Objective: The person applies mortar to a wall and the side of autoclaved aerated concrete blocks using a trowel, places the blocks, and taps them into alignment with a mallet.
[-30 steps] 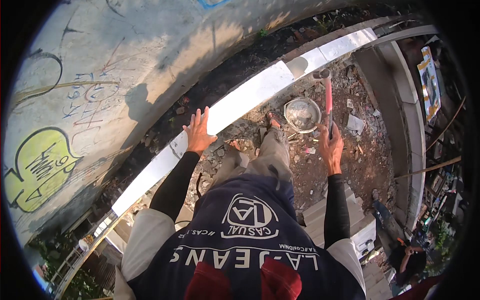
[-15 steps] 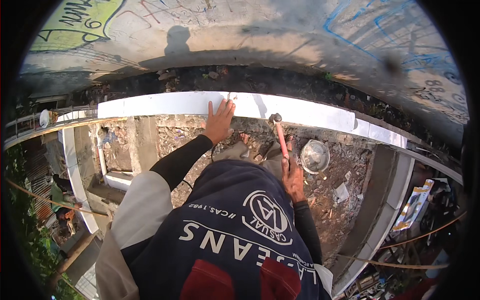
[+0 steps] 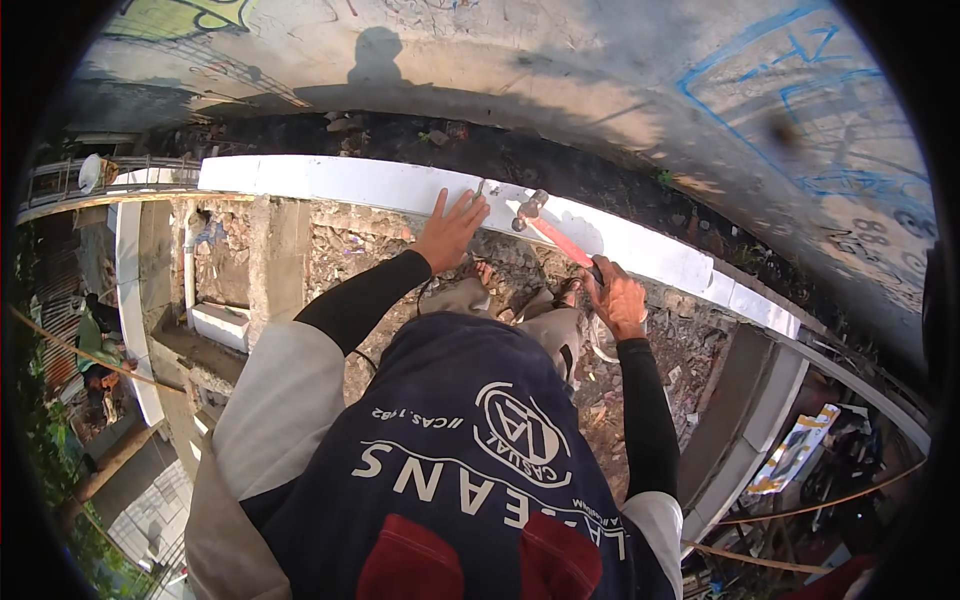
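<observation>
A hammer (image 3: 560, 242) with a red handle and a dark metal head is gripped near its handle end by my right hand (image 3: 618, 300). Its head is over the long row of white blocks (image 3: 340, 184), just right of my left hand (image 3: 455, 232). That left hand lies with spread fingers on the near edge of the blocks, holding nothing. By its fingertips, a small dark piece (image 3: 484, 187), too small to name, shows at the joint between blocks. Whether the hammer head touches the block cannot be made out.
Rubble ground (image 3: 350, 262) lies below the blocks, with a partly hidden bucket (image 3: 602, 345) under my right hand. Beyond the row runs a dark ditch (image 3: 400, 135) along a painted wall (image 3: 600, 70). A rebar cage (image 3: 60, 182) extends left; another person (image 3: 105, 375) is at far left.
My right hand has raised the hammer up and forward, and its head has swung left over the blocks. My left hand stays on the row as the view shifts slightly.
</observation>
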Demonstrator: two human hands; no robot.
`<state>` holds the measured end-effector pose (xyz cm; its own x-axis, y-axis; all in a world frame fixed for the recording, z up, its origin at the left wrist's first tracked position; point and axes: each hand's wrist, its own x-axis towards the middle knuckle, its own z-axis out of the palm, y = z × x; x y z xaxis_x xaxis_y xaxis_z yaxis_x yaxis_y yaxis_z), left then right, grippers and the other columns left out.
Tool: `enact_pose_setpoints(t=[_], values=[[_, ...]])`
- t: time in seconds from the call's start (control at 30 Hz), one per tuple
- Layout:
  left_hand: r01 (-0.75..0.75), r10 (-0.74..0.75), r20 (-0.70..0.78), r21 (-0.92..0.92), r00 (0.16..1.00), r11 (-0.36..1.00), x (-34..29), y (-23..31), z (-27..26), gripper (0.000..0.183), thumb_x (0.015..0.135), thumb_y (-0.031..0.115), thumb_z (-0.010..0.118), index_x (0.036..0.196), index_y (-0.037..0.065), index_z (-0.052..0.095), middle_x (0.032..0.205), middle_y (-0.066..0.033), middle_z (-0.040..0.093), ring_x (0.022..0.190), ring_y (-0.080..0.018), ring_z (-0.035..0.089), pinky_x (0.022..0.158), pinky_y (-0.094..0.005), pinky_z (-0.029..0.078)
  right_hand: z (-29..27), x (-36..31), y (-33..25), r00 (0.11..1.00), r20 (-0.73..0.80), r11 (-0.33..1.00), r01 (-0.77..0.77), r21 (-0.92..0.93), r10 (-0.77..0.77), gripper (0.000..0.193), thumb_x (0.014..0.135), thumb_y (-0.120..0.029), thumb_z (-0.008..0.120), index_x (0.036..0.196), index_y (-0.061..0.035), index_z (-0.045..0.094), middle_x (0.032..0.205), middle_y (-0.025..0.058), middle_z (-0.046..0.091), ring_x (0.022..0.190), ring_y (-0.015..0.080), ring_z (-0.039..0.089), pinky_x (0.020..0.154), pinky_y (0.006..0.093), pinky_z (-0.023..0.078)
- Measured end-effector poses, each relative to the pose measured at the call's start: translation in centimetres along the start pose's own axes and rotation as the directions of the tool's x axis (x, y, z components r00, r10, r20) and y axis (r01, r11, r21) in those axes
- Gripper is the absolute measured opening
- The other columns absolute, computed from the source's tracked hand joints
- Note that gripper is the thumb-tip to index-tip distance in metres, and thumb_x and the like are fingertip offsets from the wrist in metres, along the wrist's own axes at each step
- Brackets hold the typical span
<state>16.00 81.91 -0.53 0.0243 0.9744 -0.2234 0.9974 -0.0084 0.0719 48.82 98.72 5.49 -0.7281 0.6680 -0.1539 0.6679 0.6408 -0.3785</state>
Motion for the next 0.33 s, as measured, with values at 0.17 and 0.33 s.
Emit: enact_pose_setpoints(t=[0.17,0.33], values=[[0.064,-0.106,-0.197,-0.208,0.975,0.976,-4.5,1.2,-0.5,0.077,0.086,0.019,0.074,0.155,0.008,0.042,0.159,-0.013,0.043,0.153,-0.0342,0.031,0.123,-0.0617,0.023,-0.6,4.0,9.0,0.967,-0.024,0.951,0.244,-0.19,-0.253,0.033,0.092,-0.034,0.075,0.119,-0.0175,0.067,0.092,0.0082,0.066,0.087,0.0325,0.067,0.073,0.0461,0.055],[0.468,-0.53,0.052,-0.548,0.847,0.694,-12.6,0.1,-0.5,0.045,0.092,0.014,0.067,0.137,0.011,0.064,0.133,-0.015,0.067,0.135,-0.0285,0.056,0.116,-0.0444,0.041,0.1,8.3,10.8,0.956,-0.037,0.934,0.274,-0.23,-0.29,0.04,0.09,-0.03,0.077,0.128,-0.0239,0.068,0.101,0.0057,0.063,0.102,0.0288,0.061,0.088,0.0461,0.048]])
